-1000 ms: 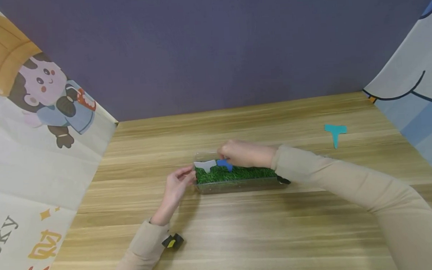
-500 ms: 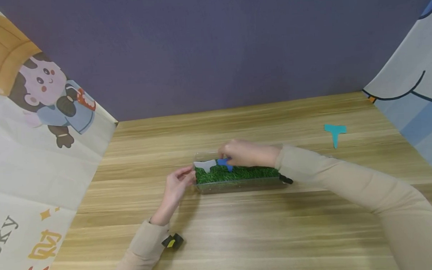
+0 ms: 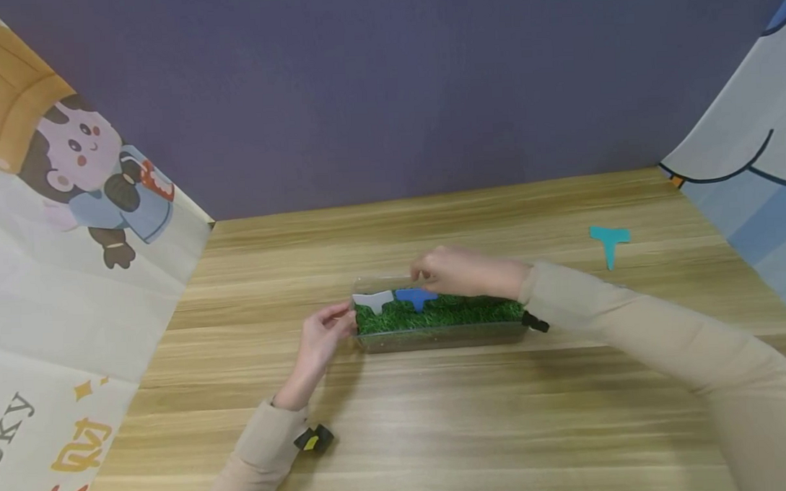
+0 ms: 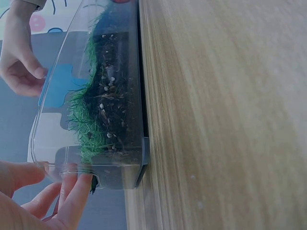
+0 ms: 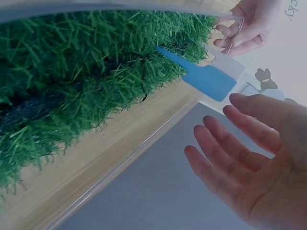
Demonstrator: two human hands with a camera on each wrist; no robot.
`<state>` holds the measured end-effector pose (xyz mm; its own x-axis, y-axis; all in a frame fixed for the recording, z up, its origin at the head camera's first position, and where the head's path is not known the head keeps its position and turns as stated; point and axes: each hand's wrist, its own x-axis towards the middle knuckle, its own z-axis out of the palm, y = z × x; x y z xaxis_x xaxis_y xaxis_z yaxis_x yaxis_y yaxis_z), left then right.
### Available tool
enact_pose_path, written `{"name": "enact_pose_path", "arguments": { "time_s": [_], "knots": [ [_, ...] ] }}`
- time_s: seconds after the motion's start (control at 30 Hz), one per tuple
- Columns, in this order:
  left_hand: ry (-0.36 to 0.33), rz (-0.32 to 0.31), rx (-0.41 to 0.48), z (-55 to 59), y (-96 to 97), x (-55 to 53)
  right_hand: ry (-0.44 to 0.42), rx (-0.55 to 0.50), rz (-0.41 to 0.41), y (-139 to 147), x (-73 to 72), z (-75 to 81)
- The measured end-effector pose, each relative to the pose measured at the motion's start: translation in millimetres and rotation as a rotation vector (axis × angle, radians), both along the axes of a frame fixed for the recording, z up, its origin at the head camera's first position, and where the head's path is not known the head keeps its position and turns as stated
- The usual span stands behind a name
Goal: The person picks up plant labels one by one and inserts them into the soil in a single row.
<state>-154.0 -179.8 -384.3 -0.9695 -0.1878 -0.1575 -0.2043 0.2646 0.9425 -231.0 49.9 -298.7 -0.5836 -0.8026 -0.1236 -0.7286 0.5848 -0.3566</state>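
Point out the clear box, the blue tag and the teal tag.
Clear box (image 3: 443, 338), head view: on its near wall.
Blue tag (image 5: 208, 79), right wrist view: on its wide head.
Teal tag (image 3: 610, 236), head view: middle of its crosspiece.

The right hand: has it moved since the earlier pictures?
Yes: the right hand has shifted rightward, away from the white plant label, in the head view.

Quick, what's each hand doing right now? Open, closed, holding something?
Left hand: open, touching the end of the clear box.
Right hand: open, holding nothing, beside the blue marker.
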Motion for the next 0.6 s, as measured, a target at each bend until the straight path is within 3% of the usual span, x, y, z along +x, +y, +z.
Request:
{"name": "enact_pose_path", "arguments": {
  "time_s": [0.6],
  "knots": [
    [-0.011,-0.003,0.022,0.0,0.3,-0.6,0.055,-0.093,-0.071,35.6,-11.8,-0.5]
  ]
}}
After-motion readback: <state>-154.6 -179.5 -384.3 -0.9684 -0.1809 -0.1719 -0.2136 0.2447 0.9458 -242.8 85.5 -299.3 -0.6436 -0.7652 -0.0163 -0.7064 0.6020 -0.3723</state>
